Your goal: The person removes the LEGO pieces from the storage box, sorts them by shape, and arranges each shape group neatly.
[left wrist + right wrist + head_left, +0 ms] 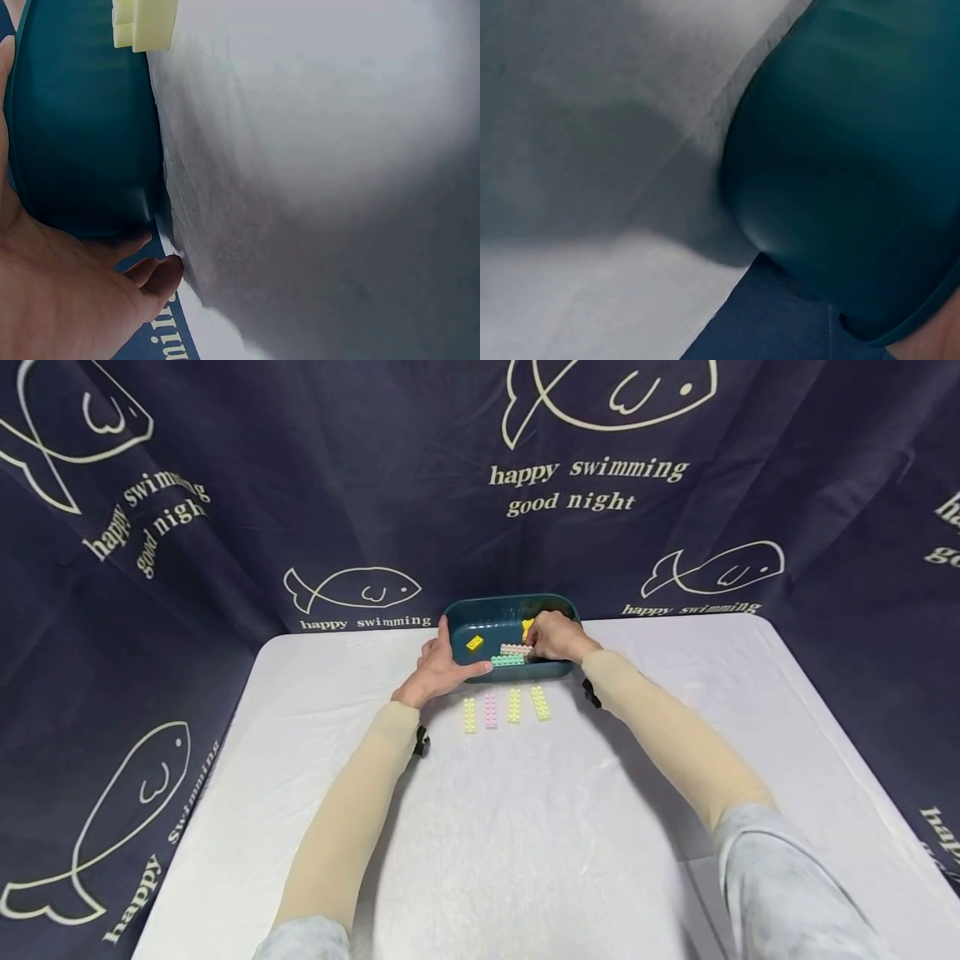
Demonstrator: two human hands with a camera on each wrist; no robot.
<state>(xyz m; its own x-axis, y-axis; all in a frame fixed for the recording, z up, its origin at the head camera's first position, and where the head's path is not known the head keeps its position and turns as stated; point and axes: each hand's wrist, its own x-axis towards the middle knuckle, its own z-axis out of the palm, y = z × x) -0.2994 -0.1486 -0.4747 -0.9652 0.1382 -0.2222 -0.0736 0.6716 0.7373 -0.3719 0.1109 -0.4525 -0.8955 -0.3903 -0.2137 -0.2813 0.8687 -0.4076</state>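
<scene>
dark teal basin (491,612) sits at the white table (495,843)'s far edge, long axis left-to-right. left hand (435,672) spread on its near-left corner; right hand (557,637) down inside, fingertips hidden, can't tell if pinching. likely step: picking among inner bricks (507,661); next calls for a sure pinch. four outer bricks (514,706) point near-to-far, rightmost slightly skewed.

Worktop (487,843): wht., far corners rounded. Bears teal bin (536,672) at far edge; in front, L to R: yel. brick (469,716), pink brick (491,712), 2 yel. bricks (514,706).
</scene>
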